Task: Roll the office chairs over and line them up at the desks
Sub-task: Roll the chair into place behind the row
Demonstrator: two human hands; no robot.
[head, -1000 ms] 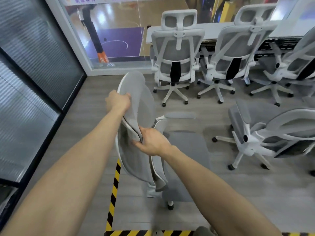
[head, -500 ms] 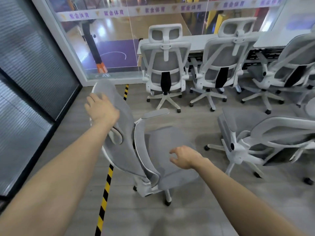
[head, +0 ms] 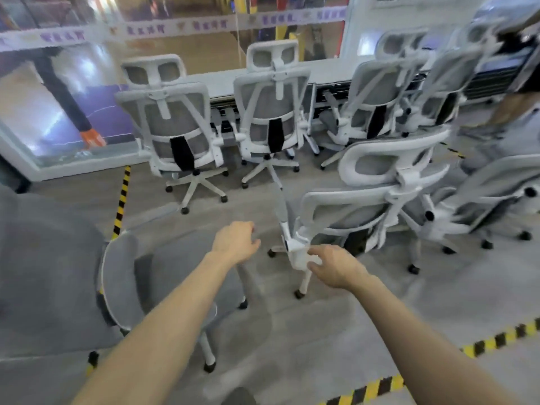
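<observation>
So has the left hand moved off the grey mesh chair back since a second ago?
Yes. The left hand has left the grey mesh chair back and hangs free to its right, further from the yellow-black floor tape.

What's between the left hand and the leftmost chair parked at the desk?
Only grey floor, bare, per the head view. The left hand hovers above it, holding nothing; the leftmost chair stands apart.
</observation>
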